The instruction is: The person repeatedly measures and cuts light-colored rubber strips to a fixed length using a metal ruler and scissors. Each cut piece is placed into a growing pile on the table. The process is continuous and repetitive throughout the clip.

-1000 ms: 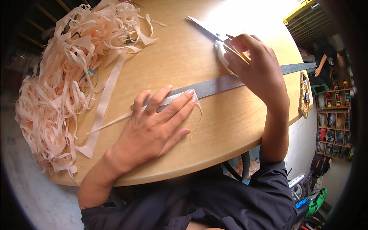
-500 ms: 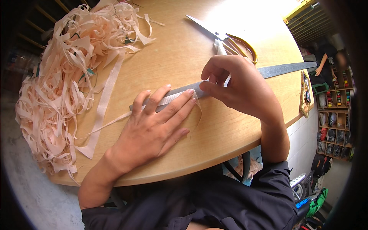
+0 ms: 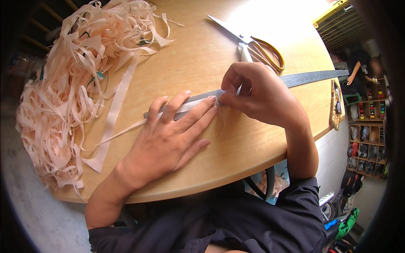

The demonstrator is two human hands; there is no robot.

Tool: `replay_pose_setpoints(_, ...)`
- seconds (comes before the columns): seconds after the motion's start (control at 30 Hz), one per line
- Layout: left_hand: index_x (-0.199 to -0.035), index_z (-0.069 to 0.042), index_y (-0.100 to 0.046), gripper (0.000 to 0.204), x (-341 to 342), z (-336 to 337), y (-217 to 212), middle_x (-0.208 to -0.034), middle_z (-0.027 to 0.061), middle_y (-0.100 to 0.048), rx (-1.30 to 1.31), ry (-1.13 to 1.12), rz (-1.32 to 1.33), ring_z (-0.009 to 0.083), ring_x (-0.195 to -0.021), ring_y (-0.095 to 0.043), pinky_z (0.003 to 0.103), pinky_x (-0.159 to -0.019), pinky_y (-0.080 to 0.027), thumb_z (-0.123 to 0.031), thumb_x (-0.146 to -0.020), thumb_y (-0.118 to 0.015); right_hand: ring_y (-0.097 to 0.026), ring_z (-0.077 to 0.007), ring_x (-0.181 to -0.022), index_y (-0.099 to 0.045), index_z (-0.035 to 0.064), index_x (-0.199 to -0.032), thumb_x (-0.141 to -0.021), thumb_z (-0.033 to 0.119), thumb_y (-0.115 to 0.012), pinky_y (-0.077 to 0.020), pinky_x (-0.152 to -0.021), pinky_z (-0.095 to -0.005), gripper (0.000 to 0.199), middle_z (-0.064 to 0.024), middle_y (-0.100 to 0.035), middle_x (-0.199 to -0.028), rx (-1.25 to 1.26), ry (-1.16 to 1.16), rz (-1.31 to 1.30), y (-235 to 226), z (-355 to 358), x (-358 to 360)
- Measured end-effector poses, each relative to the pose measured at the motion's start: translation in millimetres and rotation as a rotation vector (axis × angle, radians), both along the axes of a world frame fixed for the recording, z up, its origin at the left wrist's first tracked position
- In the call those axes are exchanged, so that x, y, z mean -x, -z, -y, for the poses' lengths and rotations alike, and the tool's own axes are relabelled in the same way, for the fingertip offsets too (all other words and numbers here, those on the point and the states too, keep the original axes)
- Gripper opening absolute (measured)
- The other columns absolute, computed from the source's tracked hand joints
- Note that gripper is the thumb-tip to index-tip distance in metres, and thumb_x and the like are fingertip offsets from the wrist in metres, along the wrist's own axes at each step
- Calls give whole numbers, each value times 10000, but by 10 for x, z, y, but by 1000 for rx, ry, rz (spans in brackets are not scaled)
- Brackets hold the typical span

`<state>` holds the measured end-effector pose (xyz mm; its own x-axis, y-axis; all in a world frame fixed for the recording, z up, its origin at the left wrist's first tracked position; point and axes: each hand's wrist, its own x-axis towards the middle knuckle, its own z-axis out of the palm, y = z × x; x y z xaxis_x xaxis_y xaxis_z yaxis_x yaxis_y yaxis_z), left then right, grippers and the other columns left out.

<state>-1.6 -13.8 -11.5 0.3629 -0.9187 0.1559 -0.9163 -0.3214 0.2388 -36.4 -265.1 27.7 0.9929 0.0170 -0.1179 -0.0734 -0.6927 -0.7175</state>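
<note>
Strip held flat on the ruler

Taking the clock face as laid over the view, the pale strip (image 3: pixel 192 105) lies close to the centre, along the ruler (image 3: pixel 314 76), which points to 2 o'clock. The left hand (image 3: pixel 168 139) is laid flat with fingers spread, two of them across the strip's near end; the spread probably shares the pressure so that neither strip nor ruler slides. The strip's thin tail runs out towards 8 o'clock.

The right hand (image 3: pixel 263 95) is curled beside those fingertips, thumb and forefinger close together at the strip's end. I cannot tell whether they pinch it, but bringing the hands so near likely suits fine work on something so narrow.

The scissors (image 3: pixel 249 40) lie at 1 o'clock, blades towards 10 and handles towards 4, seemingly parked within easy reach of the right hand. The heap (image 3: pixel 80 84) of pale strips sits at 10 o'clock, apart from the ruler, perhaps so that it does not tangle. A loose strip (image 3: pixel 112 120) lies between heap and left hand.
</note>
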Motion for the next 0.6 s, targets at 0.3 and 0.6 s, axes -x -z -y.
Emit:
replay_pose_setpoints(0.3,-1487,-116,-583,538,3,2,29,-1606,6,-479,8,-1,56,286,-1435,-367,489,-1190,-245,-410,-1037,-606,-615,-53,-651,-698,-13,-899,-854,41,-811,-488,-562,-229,133,-19,-663,-781,-14,21,-61,55,-38,-47)
replay_pose_setpoints(0.6,-1151,-29,-657,300,-148,-302,-284,-1105,150,-645,177,-325,-245,314,-1004,-681,399,-888,-544,-60,-879,-780,-684,-203,-725,-727,-10,-833,-776,160,-789,-546,-688,-338,189,-92,-700,-759,-63,62,-95,80,-21,-86)
